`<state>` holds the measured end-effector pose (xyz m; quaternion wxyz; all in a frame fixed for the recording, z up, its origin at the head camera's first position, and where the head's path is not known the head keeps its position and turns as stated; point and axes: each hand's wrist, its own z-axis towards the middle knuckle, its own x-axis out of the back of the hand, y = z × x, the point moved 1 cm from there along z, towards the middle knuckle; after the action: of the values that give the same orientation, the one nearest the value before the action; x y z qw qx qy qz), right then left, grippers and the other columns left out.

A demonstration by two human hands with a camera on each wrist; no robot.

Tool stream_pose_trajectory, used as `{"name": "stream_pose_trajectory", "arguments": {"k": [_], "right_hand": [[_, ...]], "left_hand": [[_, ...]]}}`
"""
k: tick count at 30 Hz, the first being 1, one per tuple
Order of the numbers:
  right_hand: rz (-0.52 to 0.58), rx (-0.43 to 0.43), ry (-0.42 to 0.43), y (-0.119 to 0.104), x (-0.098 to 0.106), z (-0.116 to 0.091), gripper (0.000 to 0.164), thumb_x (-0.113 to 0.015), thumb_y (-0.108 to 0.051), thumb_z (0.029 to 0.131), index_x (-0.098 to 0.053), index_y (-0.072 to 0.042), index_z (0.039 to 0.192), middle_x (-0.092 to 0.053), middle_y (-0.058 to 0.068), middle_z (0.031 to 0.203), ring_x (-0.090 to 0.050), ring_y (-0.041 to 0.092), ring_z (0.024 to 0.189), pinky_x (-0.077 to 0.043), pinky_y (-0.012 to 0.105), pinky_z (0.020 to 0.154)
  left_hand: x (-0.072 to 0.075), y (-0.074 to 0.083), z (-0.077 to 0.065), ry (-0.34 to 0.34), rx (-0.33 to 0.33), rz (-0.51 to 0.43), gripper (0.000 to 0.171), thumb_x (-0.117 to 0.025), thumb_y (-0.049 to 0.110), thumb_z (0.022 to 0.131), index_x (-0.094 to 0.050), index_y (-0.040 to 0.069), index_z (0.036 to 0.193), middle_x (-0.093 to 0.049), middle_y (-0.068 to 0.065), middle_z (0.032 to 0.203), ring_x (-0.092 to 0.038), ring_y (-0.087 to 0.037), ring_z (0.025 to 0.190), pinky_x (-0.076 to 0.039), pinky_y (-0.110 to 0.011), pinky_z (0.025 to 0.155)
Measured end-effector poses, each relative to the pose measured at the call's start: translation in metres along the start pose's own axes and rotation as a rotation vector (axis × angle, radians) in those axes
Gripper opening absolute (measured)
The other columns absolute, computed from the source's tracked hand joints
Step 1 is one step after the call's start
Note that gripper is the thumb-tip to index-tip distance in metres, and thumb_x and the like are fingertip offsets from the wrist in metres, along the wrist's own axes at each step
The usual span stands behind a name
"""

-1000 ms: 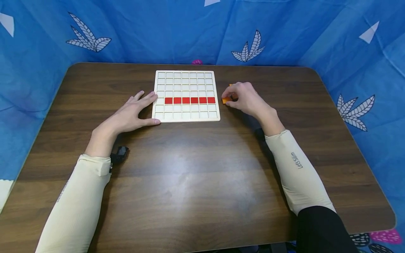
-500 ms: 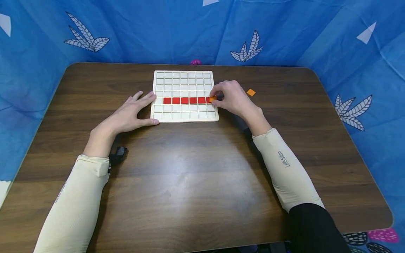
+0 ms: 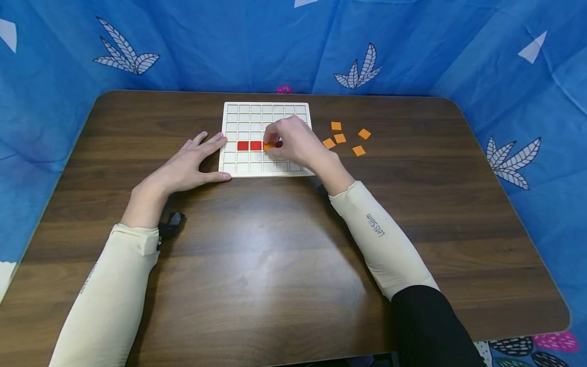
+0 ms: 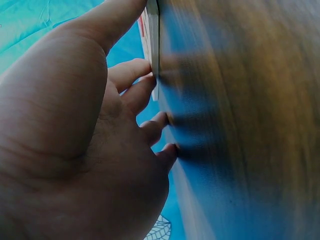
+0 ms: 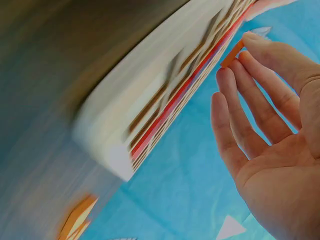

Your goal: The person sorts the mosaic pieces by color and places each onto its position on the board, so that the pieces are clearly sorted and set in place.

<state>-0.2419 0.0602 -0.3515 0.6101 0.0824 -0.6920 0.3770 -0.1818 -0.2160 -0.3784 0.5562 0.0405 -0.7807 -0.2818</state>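
Note:
A white grid board [image 3: 257, 167] lies flat near the far side of the table, with a row of red square tiles [image 3: 243, 146] set across it. My left hand [image 3: 183, 163] rests with spread fingers and thumb against the board's left edge. Over the middle of that row, my right hand [image 3: 295, 142] pinches an orange square tile [image 5: 232, 54] between thumb and fingers. In the right wrist view the tile is held above the board, apart from it. Part of the red row is hidden behind the right hand in the head view.
Several loose orange tiles [image 3: 340, 138] lie on the brown wooden table [image 3: 275, 244] to the right of the board. A blue patterned cloth [image 3: 206, 46] hangs behind the table and along its sides.
My right hand has moved left from the loose orange tiles to above the board, carrying one tile and uncovering the others. The left hand has stayed at the board's edge.

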Motion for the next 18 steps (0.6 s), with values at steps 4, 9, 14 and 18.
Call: {"name": "stream_pose_trajectory", "arguments": {"k": [4,9,14,18], "right_hand": [[-0.006,0.023,-0.01,-0.014,-0.006,0.01,0.02,-0.086,-0.022,0.09,-0.079,-0.012,0.106,-0.077,0.003,0.1,-0.066,0.018,0.093,-0.054,0.028,0.088],[-0.012,0.043,-0.02,-0.026,-0.014,0.017,0.02,-0.086,-0.024,0.091,-0.079,-0.012,0.106,-0.076,0.002,0.098,-0.063,0.016,0.09,-0.054,0.026,0.086],[0.0,0.056,-0.017,-0.035,-0.022,0.023,0.021,-0.086,-0.024,0.091,-0.08,-0.011,0.106,-0.077,0.002,0.1,-0.065,0.015,0.091,-0.055,0.026,0.087],[0.014,0.042,-0.03,-0.038,-0.026,0.026,0.02,-0.085,-0.022,0.092,-0.08,-0.011,0.108,-0.078,0.002,0.103,-0.067,0.014,0.094,-0.055,0.025,0.09]], "left_hand": [[0.0,0.0,0.0,0.007,-0.004,-0.004,0.1,-0.072,0.06,0.094,-0.02,0.022,0.17,-0.012,0.0,0.178,0.004,-0.034,0.165,-0.003,-0.062,0.132],[-0.001,-0.001,0.0,0.013,-0.004,-0.006,0.1,-0.072,0.061,0.094,-0.021,0.022,0.17,-0.013,0.0,0.178,0.003,-0.035,0.165,-0.004,-0.063,0.132],[-0.001,-0.001,-0.001,0.015,-0.005,-0.005,0.099,-0.073,0.06,0.094,-0.022,0.022,0.17,-0.013,0.001,0.178,0.002,-0.035,0.165,-0.004,-0.062,0.132],[0.0,0.0,0.0,0.015,-0.013,-0.008,0.098,-0.073,0.058,0.095,-0.022,0.021,0.17,-0.013,0.001,0.178,0.002,-0.035,0.165,-0.004,-0.061,0.132]]}}
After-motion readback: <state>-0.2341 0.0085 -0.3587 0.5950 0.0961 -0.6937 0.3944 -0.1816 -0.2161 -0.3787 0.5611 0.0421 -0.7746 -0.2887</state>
